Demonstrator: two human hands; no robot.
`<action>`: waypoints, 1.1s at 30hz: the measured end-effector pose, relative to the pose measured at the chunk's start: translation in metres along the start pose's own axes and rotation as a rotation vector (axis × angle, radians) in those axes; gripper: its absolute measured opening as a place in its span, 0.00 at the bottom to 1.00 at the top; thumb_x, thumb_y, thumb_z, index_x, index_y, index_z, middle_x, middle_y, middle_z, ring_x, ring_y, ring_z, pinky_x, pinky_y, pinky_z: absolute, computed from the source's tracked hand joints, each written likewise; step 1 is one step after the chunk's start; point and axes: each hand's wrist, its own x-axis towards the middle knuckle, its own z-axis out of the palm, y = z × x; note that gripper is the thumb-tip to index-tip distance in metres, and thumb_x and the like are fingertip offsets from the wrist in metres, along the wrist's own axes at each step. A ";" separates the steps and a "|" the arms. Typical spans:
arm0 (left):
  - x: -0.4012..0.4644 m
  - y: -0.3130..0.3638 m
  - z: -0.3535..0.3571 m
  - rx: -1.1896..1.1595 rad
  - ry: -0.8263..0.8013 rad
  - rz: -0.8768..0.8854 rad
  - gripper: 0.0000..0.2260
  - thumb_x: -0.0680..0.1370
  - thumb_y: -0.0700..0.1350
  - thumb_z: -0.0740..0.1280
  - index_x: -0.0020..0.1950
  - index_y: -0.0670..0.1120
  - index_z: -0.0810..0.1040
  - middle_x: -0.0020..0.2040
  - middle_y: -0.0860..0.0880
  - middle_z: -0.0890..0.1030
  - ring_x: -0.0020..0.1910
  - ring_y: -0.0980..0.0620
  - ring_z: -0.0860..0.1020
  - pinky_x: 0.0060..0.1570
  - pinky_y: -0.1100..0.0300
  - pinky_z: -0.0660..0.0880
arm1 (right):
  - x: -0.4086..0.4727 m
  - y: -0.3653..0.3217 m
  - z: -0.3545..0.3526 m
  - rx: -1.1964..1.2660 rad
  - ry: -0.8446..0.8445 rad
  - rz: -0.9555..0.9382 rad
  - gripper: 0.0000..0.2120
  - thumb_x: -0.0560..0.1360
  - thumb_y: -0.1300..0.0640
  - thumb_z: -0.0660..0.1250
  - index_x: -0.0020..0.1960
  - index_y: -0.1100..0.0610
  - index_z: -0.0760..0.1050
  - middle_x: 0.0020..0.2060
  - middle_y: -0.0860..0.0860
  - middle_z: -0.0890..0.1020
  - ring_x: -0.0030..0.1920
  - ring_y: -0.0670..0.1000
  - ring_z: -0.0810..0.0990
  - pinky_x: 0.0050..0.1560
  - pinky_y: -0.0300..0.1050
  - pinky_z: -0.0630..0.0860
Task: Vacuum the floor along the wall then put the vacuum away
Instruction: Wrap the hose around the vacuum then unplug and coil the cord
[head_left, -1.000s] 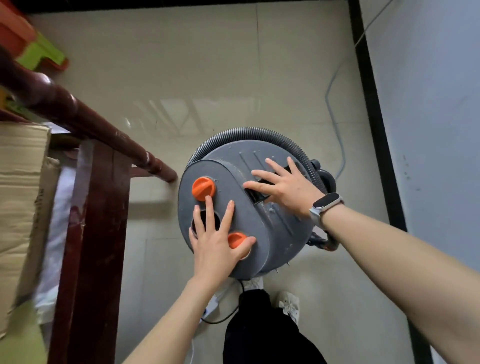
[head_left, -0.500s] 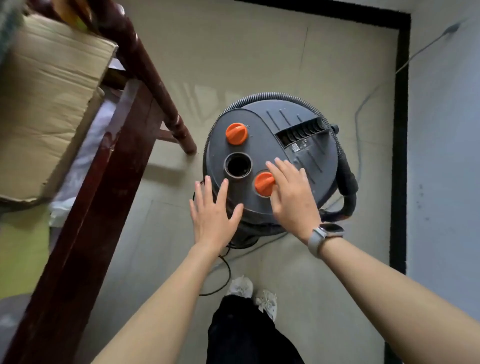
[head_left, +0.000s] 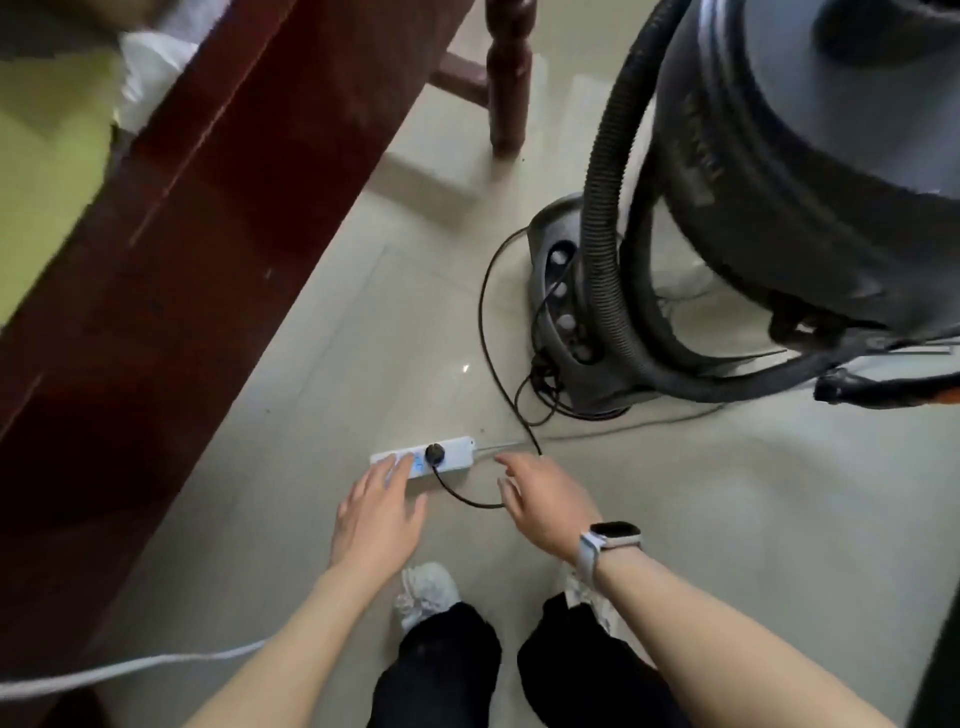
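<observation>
The grey vacuum (head_left: 810, 171) is stood on the floor at upper right, ringed by its hose (head_left: 605, 218). Its black plug (head_left: 434, 453) is seated in a white power strip (head_left: 457, 451), beside a dark wooden frame (head_left: 171, 249). Both hands are held open, nothing gripped: the left hand (head_left: 378, 514) over the strip's end, the right hand (head_left: 545, 506) above the cord (head_left: 467, 496).
</observation>
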 end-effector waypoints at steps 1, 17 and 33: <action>0.018 -0.014 0.020 0.015 -0.002 -0.003 0.24 0.80 0.51 0.57 0.75 0.50 0.57 0.75 0.50 0.60 0.73 0.49 0.60 0.68 0.55 0.61 | 0.019 0.006 0.025 -0.020 -0.029 0.003 0.19 0.81 0.52 0.55 0.71 0.54 0.65 0.64 0.54 0.75 0.64 0.55 0.72 0.61 0.49 0.69; 0.185 -0.090 0.214 0.169 0.241 -0.042 0.20 0.78 0.44 0.64 0.70 0.49 0.70 0.71 0.52 0.69 0.71 0.47 0.66 0.68 0.44 0.59 | 0.124 0.036 0.193 -0.040 0.207 -0.069 0.08 0.79 0.58 0.58 0.48 0.59 0.74 0.31 0.58 0.81 0.31 0.62 0.78 0.25 0.44 0.54; 0.118 -0.031 0.147 -0.468 -0.032 -0.041 0.27 0.76 0.45 0.67 0.73 0.47 0.64 0.72 0.49 0.68 0.71 0.50 0.65 0.66 0.58 0.61 | 0.068 0.046 0.079 0.410 0.164 0.211 0.12 0.80 0.59 0.57 0.48 0.62 0.77 0.32 0.50 0.74 0.40 0.54 0.73 0.42 0.46 0.67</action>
